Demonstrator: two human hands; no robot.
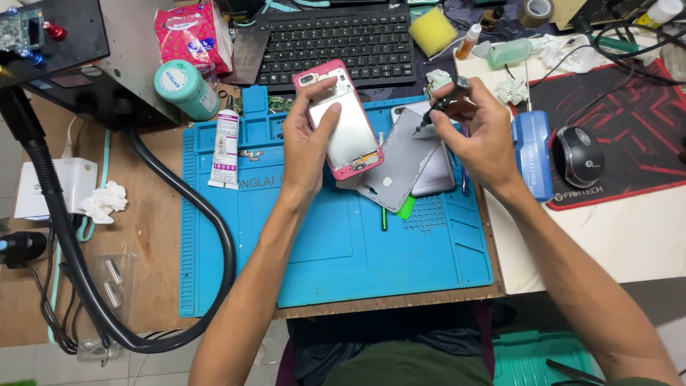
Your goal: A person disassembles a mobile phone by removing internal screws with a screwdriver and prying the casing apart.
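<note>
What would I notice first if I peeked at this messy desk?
First, the pink-framed phone, open and back up, held by the left hand over the bright blue work mat. Beside it, the right hand holds a small dark screwdriver, tip down near grey phone covers on the mat.

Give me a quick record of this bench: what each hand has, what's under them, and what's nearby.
left hand: holds pink phone frame, tilted above the mat
right hand: grips black screwdriver, tip down
under hands: grey back covers on blue mat
left of mat centre: white tube
behind: keyboard, yellow sponge
right: mouse
</note>
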